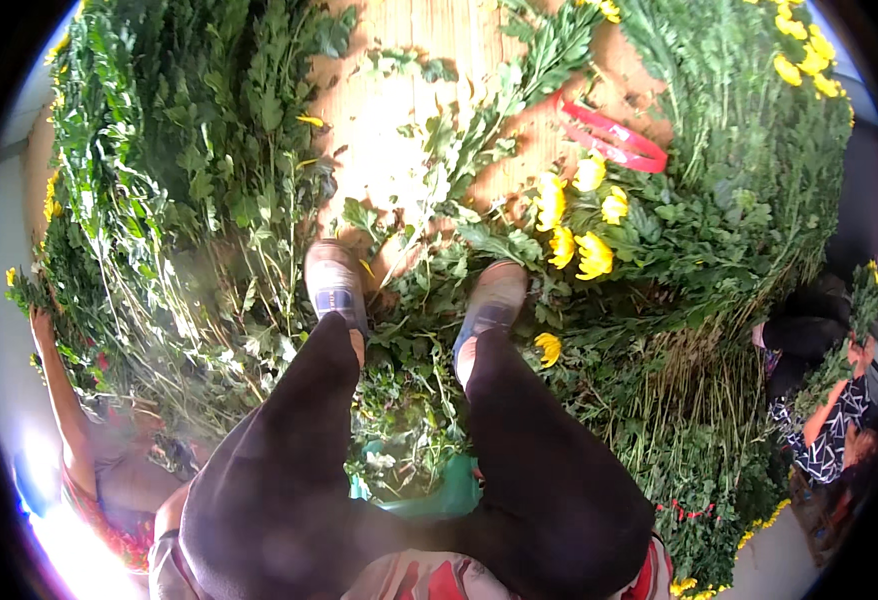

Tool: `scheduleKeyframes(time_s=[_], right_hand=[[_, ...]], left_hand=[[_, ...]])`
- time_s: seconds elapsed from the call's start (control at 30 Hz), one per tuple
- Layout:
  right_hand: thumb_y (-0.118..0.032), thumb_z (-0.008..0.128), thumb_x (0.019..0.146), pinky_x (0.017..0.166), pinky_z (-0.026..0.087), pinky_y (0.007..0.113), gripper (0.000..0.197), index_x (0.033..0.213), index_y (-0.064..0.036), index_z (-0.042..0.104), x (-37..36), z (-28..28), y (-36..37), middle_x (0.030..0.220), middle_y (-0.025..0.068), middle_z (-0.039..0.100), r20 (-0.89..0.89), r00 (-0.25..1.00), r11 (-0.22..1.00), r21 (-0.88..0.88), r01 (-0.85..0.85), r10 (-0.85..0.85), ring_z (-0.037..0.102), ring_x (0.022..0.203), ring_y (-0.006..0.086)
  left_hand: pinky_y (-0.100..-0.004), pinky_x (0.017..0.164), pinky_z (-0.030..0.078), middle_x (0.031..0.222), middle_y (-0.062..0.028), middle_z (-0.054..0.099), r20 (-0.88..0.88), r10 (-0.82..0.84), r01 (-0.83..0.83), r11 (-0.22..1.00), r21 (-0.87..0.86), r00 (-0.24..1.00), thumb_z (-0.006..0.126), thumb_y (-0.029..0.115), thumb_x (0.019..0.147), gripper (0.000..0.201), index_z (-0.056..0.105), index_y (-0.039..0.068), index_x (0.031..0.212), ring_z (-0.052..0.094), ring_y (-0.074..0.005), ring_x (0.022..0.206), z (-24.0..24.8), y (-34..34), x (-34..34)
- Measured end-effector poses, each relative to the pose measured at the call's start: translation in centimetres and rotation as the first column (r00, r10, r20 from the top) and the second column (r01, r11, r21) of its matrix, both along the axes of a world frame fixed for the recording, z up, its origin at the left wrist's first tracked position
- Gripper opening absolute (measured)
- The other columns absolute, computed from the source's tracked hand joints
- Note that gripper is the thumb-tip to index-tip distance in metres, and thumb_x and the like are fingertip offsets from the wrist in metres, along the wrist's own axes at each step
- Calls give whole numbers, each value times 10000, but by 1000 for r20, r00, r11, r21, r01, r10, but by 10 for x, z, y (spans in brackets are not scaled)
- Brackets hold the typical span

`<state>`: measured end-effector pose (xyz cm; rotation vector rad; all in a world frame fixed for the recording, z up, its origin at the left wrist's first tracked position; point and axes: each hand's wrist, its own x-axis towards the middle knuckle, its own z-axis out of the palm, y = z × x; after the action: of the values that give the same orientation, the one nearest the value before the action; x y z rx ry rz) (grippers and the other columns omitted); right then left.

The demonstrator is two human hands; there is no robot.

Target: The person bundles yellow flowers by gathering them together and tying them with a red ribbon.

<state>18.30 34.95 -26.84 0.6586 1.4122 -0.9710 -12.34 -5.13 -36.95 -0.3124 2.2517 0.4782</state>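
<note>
Neither of my hands shows. My two legs in dark trousers (269, 440) stretch forward from the lower edge, with shoes (337, 280) among cut greenery. Between my feet and beyond lie loose leafy stems (459, 150). Close to the right shoe (494, 300) is a cluster of yellow chrysanthemums (594, 256), and a single yellow bloom (549, 349) lies nearer me. Between my thighs a green plastic object (454, 490) is partly hidden by leaves and my legs.
Large heaps of chrysanthemum stems lie left (209, 150) and right (759, 180). A red strap loop (619, 145) rests on the wooden surface (389, 120). At far left a co-worker's raised hand (41, 325) holds a stem; at far right another person (824, 425) holds leafy stems.
</note>
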Motion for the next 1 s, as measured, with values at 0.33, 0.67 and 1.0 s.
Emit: scheduleKeyframes(time_s=[0.33, 0.67, 1.0], right_hand=[[-460, 538, 923, 772, 493, 448, 439, 899, -48, 685, -11, 41, -14, 933, 146, 692, 141, 926, 909, 289, 300, -350, 655, 884, 311], [-422, 556, 915, 754, 491, 437, 393, 891, -46, 671, -17, 65, 33, 921, 136, 684, -134, 913, 767, 503, 398, -386, 647, 872, 295], [-383, 574, 908, 736, 490, 426, 349, 883, -45, 658, 37, 31, 124, 909, 127, 676, -458, 822, 501, 652, 569, -338, 639, 860, 279]], left_hand=[[-343, 723, 520, 910, -119, 677, 432, 204, -198, 978, -59, 878, 674, 170, 839, 311, 605, 10, 1097, 635, -213, 798, 51, -29, 77], [-343, 742, 522, 925, -122, 683, 387, 129, -160, 986, 48, 913, 679, 183, 834, 322, 613, 24, 1107, 644, -217, 819, 60, -37, 35], [-343, 761, 524, 941, -124, 689, 233, -59, 31, 992, 121, 971, 684, 195, 828, 334, 621, 38, 1116, 653, -220, 839, 67, -18, 3]])
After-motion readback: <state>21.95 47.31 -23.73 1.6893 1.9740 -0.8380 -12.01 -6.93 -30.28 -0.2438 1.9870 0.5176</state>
